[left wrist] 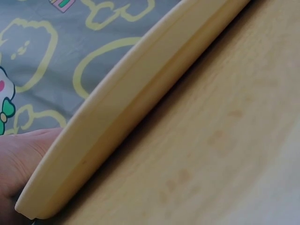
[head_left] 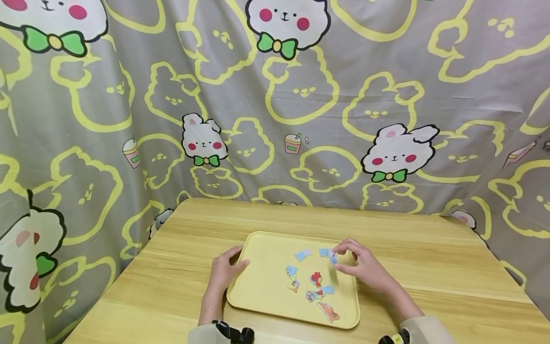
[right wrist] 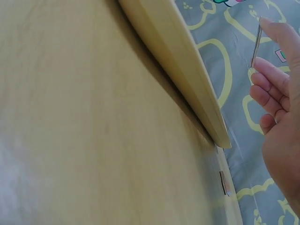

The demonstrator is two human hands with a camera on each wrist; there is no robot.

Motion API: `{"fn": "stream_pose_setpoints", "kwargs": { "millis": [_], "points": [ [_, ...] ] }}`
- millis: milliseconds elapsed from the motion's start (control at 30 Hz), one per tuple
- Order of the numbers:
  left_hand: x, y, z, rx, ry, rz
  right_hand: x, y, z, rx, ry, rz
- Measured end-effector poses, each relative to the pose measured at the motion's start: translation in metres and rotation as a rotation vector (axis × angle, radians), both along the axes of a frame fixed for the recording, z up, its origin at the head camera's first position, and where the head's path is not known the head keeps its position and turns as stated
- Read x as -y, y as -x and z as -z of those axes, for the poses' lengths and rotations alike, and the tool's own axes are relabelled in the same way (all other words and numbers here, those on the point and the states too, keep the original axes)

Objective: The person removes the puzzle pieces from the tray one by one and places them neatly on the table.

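A yellow tray point(head_left: 266, 286) lies on the wooden table. At its left end, my left hand point(head_left: 224, 271) grips the rim, the thumb reaching over the edge; the left wrist view shows only part of that hand point(left wrist: 23, 159) behind the tray wall point(left wrist: 112, 108). Above the tray's right side, my right hand point(head_left: 363, 263) pinches a small puzzle piece point(head_left: 333, 258) between thumb and forefinger. The right wrist view has this thin piece point(right wrist: 256, 43) edge-on. Several flat printed pieces lie on the tray, among them a light blue one point(head_left: 302, 254), a red one point(head_left: 316, 278) and an orange one point(head_left: 329, 312).
The wooden table point(head_left: 172, 267) extends around the tray on all sides. A grey curtain point(head_left: 240, 100) with yellow outlines and white rabbit faces hangs behind the table and along its sides. Both wrists wear small black cameras.
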State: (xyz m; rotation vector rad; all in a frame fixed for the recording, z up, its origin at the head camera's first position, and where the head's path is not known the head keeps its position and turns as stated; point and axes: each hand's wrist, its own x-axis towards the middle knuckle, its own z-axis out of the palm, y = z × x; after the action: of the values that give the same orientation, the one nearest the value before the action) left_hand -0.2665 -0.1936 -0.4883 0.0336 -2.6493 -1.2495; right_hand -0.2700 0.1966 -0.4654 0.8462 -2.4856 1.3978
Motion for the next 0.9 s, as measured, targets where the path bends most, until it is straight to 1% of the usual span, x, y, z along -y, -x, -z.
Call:
{"fn": "stream_pose_setpoints", "kwargs": {
  "millis": [167, 467, 733, 900],
  "points": [
    [0.0, 0.0, 0.0, 0.001, 0.007, 0.002, -0.005, 0.001, 0.001, 0.009, -0.009, 0.019],
    [0.0, 0.0, 0.0, 0.002, 0.01, 0.002, -0.018, 0.0, 0.002, 0.006, -0.035, 0.09],
    [0.0, 0.0, 0.0, 0.004, 0.007, 0.002, -0.032, 0.0, 0.005, -0.006, -0.03, 0.099],
    [0.0, -0.001, 0.0, 0.006, 0.005, 0.008, -0.038, -0.001, 0.005, 0.001, -0.039, 0.119]
  ]
}}
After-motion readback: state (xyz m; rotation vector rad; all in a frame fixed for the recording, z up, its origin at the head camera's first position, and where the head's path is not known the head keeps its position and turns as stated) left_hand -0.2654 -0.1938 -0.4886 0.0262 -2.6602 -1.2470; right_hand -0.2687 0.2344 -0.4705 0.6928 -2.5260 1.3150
